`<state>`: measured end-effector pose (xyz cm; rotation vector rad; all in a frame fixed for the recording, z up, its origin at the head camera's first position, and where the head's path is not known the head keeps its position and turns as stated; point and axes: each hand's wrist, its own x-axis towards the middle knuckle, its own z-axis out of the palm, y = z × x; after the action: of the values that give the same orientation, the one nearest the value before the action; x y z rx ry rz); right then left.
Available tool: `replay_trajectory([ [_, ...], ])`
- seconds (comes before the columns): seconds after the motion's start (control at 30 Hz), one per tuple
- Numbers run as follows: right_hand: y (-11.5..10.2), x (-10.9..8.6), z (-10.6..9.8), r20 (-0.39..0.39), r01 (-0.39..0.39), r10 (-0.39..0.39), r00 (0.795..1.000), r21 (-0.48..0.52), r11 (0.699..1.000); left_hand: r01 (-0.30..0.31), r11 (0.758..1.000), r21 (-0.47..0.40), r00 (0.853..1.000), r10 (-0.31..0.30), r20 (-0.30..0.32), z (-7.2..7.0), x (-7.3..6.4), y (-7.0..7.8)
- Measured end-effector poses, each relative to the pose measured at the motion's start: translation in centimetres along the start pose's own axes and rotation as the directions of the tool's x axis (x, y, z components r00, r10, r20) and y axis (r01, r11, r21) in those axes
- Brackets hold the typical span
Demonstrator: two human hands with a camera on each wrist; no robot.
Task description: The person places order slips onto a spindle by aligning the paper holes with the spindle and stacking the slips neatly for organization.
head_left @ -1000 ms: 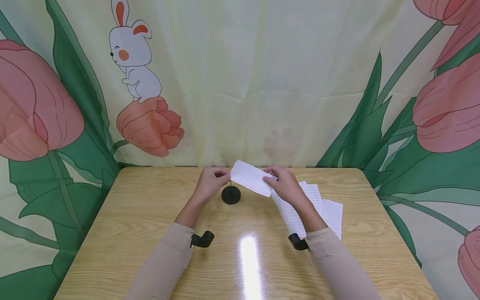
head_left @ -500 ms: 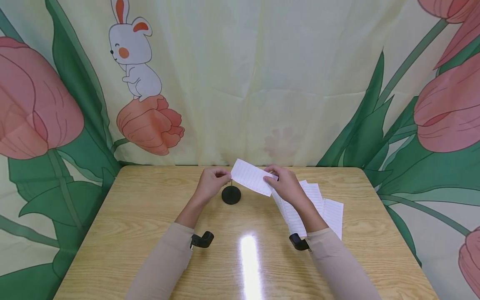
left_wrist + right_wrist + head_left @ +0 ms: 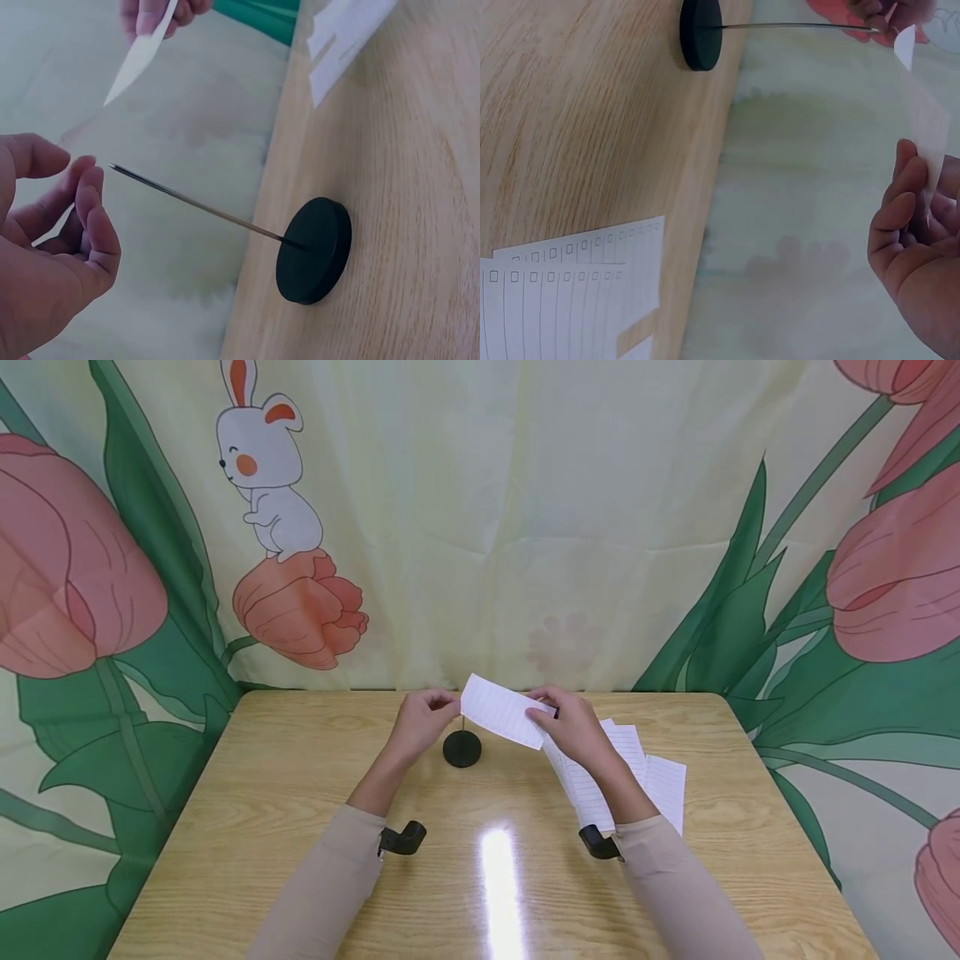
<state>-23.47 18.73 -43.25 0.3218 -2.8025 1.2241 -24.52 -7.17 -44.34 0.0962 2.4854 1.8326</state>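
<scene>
A paper spike stands upright on the table, its round black base (image 3: pixel 462 749) below the hands. In the left wrist view its thin metal rod (image 3: pixel 195 204) ends in a point beside the left fingertips. Above it is a lined white paper slip (image 3: pixel 501 710), slightly tilted and bent. My right hand (image 3: pixel 570 727) pinches the slip's right end between thumb and fingers; the right wrist view shows this grip (image 3: pixel 922 240) from the side. My left hand (image 3: pixel 422 727) pinches the slip's left corner, close to the spike tip. Whether the tip touches the paper cannot be seen.
Several lined paper slips (image 3: pixel 622 752) with small checkboxes lie overlapping on the wooden table (image 3: pixel 300 827), partly under the right forearm. A curtain (image 3: pixel 480 527) printed with tulips and a rabbit hangs behind the table's far edge.
Both hands and the slip stay almost in place. The slip bows slightly more. The spike and the loose slips have not moved.
</scene>
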Motion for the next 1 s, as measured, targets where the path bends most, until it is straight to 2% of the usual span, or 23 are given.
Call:
replay_trajectory([
  [0.23,-0.08,-0.11,0.12,0.001,0.006,-0.006,1.0,0.006,1.0,0.037,0.996,-0.082,0.999,-0.038,-0.011,-0.04,-0.15,0.5],
  [0.47,0.02,-0.19,0.23,0.002,0.013,-0.013,1.0,-0.004,1.0,-0.004,0.999,-0.047,1.0,0.003,-0.004,-0.02,-0.27,0.03],
  [1.0,0.21,0.02,0.63,-0.004,0.025,-0.025,1.0,-0.013,1.0,-0.029,0.999,0.024,0.999,0.029,-0.026,0.01,-0.45,-0.41],
])
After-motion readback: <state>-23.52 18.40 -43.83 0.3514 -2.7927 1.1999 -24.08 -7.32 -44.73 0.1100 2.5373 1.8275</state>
